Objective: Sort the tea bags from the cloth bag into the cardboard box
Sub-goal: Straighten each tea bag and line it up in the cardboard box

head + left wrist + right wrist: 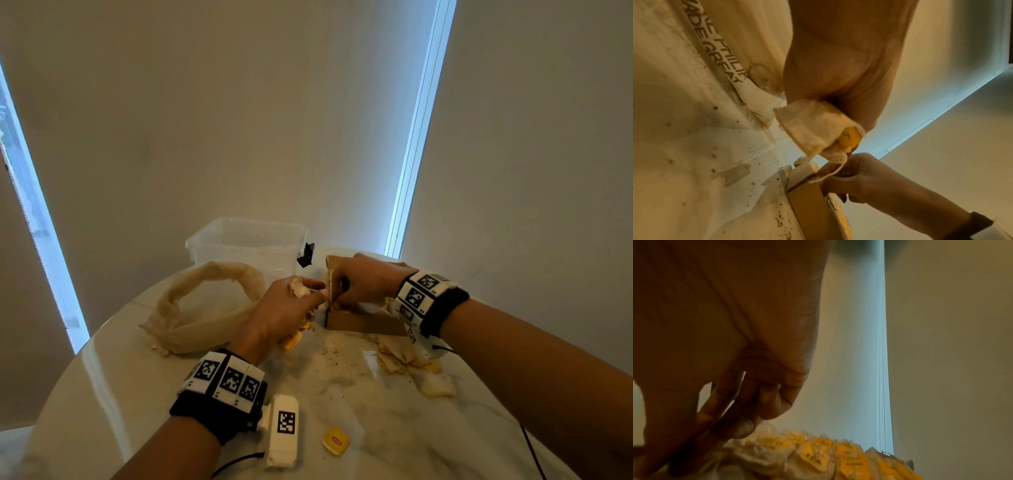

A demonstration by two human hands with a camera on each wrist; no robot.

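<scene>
Head view: the round table (pixel 359 404) has bare room at 6 o'clock; the cardboard box (pixel 359 323) sits centre, the cloth bag (pixel 205 308) at 9 o'clock of it. Left wrist view: the left hand (pixel 838 65) clutches tea bags (pixel 818 128), and the right hand (pixel 859 178) pinches one at the box's edge. Right wrist view: curled fingers (pixel 764 395) hang above the filed tea bags.

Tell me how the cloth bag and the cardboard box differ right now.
The cloth bag is soft, pale and slumped on the table, its mouth gaping; the cardboard box is stiff, brown and straight-edged. The bag lies untouched beside the left hand; the box has the right hand at its raised flap. The box holds tea bags; the bag's inside is hidden. Both are open.
</scene>
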